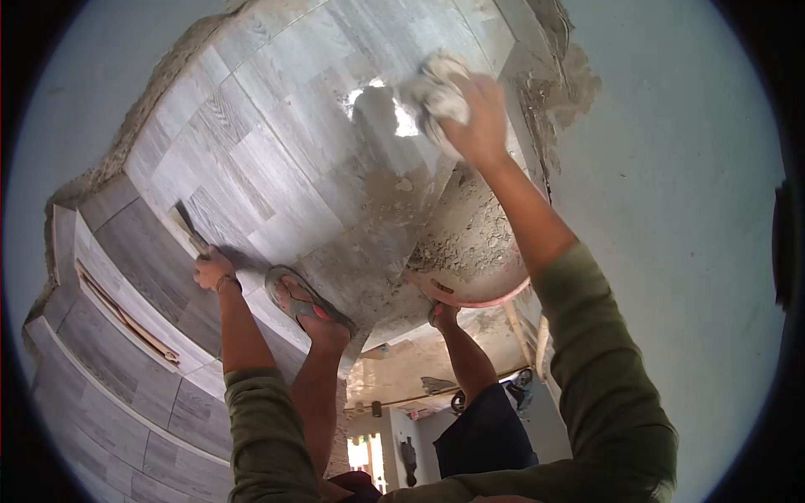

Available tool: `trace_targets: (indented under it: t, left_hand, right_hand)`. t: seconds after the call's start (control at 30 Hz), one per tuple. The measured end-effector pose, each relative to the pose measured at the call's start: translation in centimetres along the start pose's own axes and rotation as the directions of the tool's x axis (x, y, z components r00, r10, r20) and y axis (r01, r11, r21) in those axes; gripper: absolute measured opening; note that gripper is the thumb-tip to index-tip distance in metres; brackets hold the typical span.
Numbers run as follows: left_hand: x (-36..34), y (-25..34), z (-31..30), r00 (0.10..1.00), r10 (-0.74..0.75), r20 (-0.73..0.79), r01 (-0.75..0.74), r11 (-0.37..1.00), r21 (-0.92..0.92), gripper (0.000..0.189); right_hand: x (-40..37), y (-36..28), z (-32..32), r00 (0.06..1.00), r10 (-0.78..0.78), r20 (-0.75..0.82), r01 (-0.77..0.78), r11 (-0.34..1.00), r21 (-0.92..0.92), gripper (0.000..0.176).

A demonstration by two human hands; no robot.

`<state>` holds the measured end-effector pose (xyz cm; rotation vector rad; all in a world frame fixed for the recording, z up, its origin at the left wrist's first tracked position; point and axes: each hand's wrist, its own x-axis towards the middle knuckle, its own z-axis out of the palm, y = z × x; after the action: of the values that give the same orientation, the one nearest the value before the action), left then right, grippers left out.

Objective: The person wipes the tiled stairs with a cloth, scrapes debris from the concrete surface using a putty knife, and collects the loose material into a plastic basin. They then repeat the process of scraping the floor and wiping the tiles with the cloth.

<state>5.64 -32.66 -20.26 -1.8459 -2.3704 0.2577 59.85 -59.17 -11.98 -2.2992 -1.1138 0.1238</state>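
Note:
My left hand [215, 269] is closed around the handle of a putty knife [186, 225], whose flat blade points up and away near the edge of the wood-look tiles [260, 180]. On the far right of the tiled surface, my right hand [482, 117] grips a crumpled off-white rag [444, 94], blurred by motion. The rag is over the tiles, beside a wet, shiny patch. Grey smears and a small lump of mortar lie on the tiles nearer to me.
A red-rimmed basin [503, 299] with crumbly grey mortar [470, 222] stands below my right forearm. My sandaled foot [306, 303] is on the tiles. Tiled steps [126, 369] drop away at left, with a wooden strip [126, 314] on one. Pale walls [662, 184] flank the tiles.

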Motion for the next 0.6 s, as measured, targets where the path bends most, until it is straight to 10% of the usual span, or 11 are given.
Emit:
trace_targets:
  t: [0.13, 0.27, 0.43, 0.6]
  left_hand:
    - [-2.6, 6.1, -7.8, 0.917, 0.394, 0.051, -0.338, 0.840, -0.425, 0.047]
    - [-7.4, 21.0, -16.5, 0.475, 0.863, -0.172, -0.820, 0.364, -0.441, 0.054]
    - [-9.2, 39.7, -23.1, 0.122, 0.988, 0.098, -0.973, 0.139, -0.186, 0.043]
    - [-10.3, 51.5, -24.0, -0.011, 0.998, 0.063, -0.999, -0.009, -0.037, 0.043]
  right_hand:
    - [1.9, -0.8, 3.1, 0.976, 0.168, 0.141, -0.120, 0.947, -0.299, 0.069]
    - [1.5, -0.1, 3.4, 0.982, 0.158, 0.108, -0.125, 0.957, -0.263, 0.070]
    - [1.6, 0.4, 3.5, 0.982, 0.163, 0.095, -0.141, 0.969, -0.203, 0.070]
    - [1.4, 1.1, 4.1, 0.995, 0.103, -0.008, -0.102, 0.978, -0.183, 0.072]
